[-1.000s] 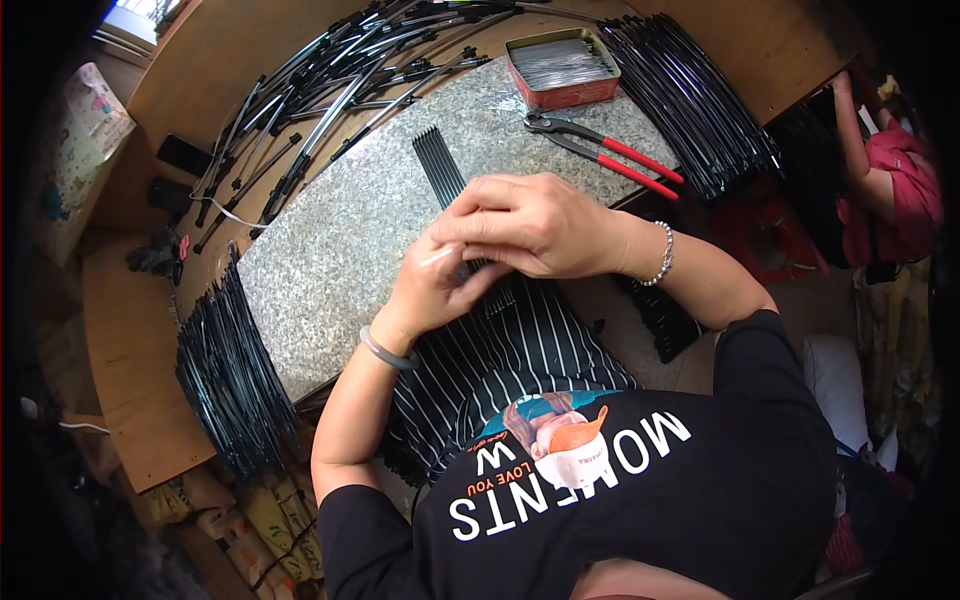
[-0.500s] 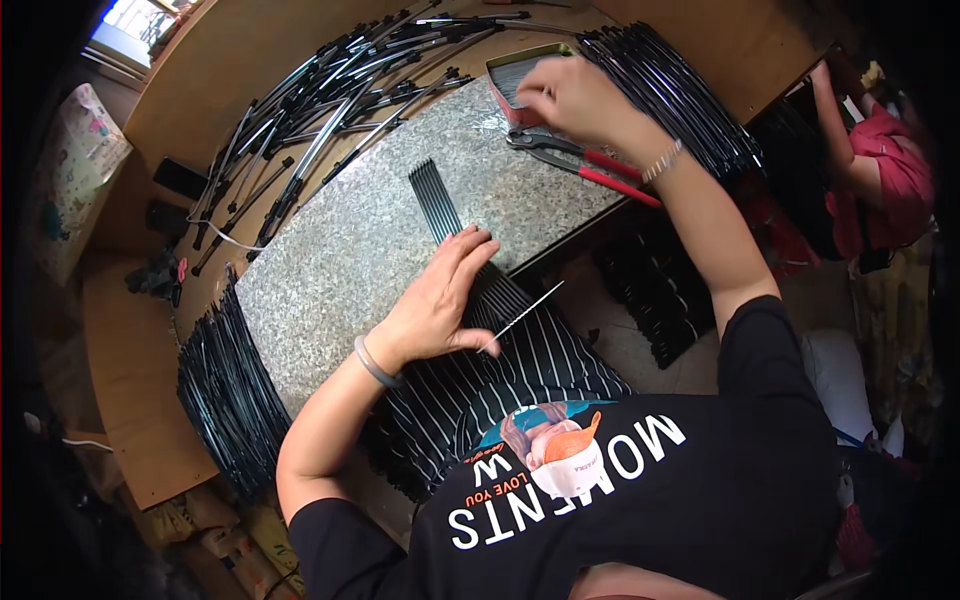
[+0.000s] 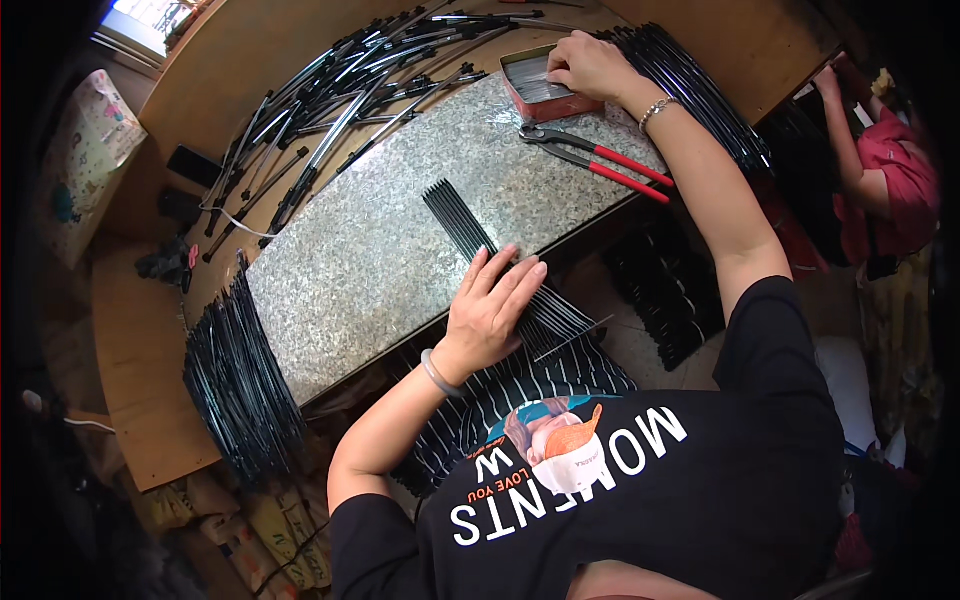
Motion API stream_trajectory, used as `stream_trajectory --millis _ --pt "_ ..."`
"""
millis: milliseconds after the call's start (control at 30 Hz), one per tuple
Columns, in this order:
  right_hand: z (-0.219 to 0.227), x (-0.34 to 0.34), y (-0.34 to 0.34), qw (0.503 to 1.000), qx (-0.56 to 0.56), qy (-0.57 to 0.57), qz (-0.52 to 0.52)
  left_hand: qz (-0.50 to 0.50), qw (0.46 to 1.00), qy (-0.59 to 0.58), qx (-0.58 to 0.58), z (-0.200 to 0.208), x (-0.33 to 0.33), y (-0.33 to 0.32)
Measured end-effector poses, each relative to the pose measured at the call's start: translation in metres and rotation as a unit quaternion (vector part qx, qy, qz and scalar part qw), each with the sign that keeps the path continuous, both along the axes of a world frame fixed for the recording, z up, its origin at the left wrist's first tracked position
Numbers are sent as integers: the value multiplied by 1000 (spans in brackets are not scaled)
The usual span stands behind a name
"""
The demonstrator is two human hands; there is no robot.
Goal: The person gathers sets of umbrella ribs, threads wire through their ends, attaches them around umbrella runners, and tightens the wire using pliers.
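Hands are well apart. The person's left hand (image 3: 490, 315) lies across a flat row of thin dark rods (image 3: 455, 215), its fingers stretched out over them; the thumb is hidden, so whether it grips from beneath cannot be told. The rods lie side by side, their far ends beyond these fingertips on the speckled bench (image 3: 350, 270), their near ends past the bench edge, above the striped cloth (image 3: 500, 390) on the lap. A thin wire (image 3: 572, 338) crosses near those lower ends, just to the right of the left hand.

The right hand (image 3: 590, 68) reaches forward, its bent fingers in a red tin (image 3: 560, 108) of thin silvery pieces (image 3: 525, 72); whether they have closed on one cannot be seen. Red-handled pliers (image 3: 620, 160) lie on the bench nearer the person than the right hand. More dark rods (image 3: 700, 110) are stacked to its right, another bundle (image 3: 240, 370) sits left of the left hand, and a loose heap of jointed rods (image 3: 330, 110) spreads beyond it.
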State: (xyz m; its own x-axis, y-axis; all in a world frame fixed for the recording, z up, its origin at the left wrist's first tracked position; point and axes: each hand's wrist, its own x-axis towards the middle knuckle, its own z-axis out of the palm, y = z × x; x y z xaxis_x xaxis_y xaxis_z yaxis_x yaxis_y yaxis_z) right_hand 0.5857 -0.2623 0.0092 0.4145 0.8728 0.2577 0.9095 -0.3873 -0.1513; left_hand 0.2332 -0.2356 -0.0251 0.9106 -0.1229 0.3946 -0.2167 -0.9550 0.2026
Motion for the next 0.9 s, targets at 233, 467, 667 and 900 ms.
stream_trajectory --millis 233,467,667,900 --pt "27 -36 -17 980 195 24 -34 -65 929 -106 -349 49 -45 -7" --pt "-33 -170 -89 947 241 68 203 -89 957 43 -273 60 -83 12" --pt "-67 -197 -103 942 282 73 164 -83 966 49 -240 54 -87 17" --pt "-72 -199 -103 942 288 62 161 -101 967 71 -223 52 -87 20"
